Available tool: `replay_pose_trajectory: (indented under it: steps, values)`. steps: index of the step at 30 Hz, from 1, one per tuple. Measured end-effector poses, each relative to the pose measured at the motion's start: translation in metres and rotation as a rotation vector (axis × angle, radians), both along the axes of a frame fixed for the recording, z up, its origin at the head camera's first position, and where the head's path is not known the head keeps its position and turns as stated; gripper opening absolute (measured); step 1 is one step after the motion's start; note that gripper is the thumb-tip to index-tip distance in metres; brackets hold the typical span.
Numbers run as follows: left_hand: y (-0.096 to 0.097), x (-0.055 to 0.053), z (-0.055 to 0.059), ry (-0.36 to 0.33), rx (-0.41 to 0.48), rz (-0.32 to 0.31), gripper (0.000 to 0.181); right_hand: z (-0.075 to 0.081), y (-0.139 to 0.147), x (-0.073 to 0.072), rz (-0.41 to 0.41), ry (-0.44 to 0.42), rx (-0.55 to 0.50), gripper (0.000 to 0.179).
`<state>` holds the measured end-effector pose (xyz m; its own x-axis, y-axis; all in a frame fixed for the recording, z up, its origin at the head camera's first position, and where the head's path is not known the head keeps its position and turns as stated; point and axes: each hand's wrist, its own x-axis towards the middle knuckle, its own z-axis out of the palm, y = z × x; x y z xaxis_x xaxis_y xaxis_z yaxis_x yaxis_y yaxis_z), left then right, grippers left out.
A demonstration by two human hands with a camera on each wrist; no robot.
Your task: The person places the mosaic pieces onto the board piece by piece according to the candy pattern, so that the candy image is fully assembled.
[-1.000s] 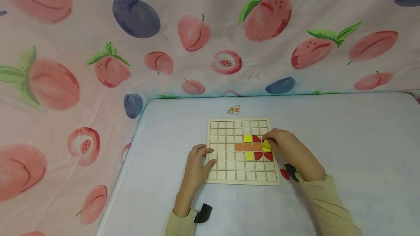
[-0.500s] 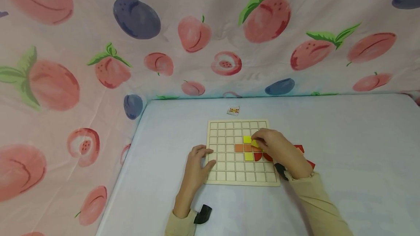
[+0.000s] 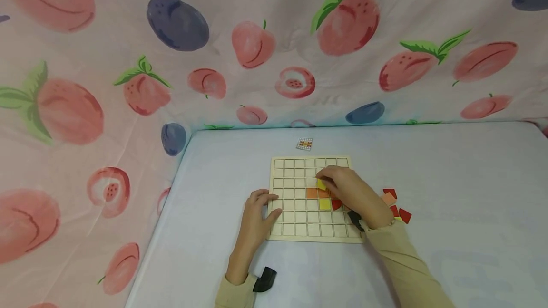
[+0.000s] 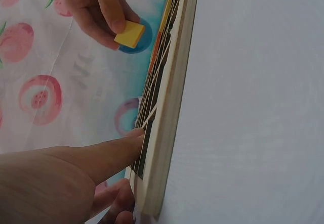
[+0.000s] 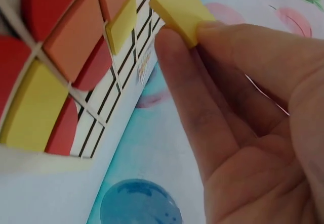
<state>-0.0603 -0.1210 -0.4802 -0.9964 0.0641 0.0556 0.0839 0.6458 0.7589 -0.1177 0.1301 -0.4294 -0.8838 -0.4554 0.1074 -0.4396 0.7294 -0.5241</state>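
Fruit-printed cloth (image 3: pixel 282 37), faintly creased, hangs behind a smooth white tabletop (image 3: pixel 214 179). Between thumb and finger, the right hand (image 3: pixel 348 191) pinches a flat, crisp-edged yellow square tile (image 5: pixel 182 14), tilted just above the pale wooden grid board (image 3: pixel 295 227). Thin ridges divide the board into cells, where orange square tiles (image 3: pixel 317 193) and curved red tiles (image 3: pixel 336 204) sit. Fingers loosely parted, the left hand (image 3: pixel 257 215) rests on the board's left edge. Loose red and orange tiles (image 3: pixel 388 198) lie right of it; beyond its far edge lies a small patterned card (image 3: pixel 305 144).
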Motion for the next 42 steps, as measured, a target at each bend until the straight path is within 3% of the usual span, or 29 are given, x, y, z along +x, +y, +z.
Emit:
replay_pose_trajectory:
  steps: [13, 25, 42]
  values:
    - [-0.001, 0.0, -0.001, -0.005, 0.017, 0.003, 0.031, -0.005, -0.014, -0.008, -0.023, -0.037, -0.006, 0.016]
    - [0.0, 0.0, -0.001, -0.007, 0.007, 0.006, 0.031, -0.017, -0.02, -0.015, -0.026, -0.014, 0.002, 0.016]
    - [-0.001, 0.0, -0.002, -0.008, 0.017, 0.006, 0.031, -0.019, -0.022, -0.019, 0.033, 0.031, 0.054, 0.016]
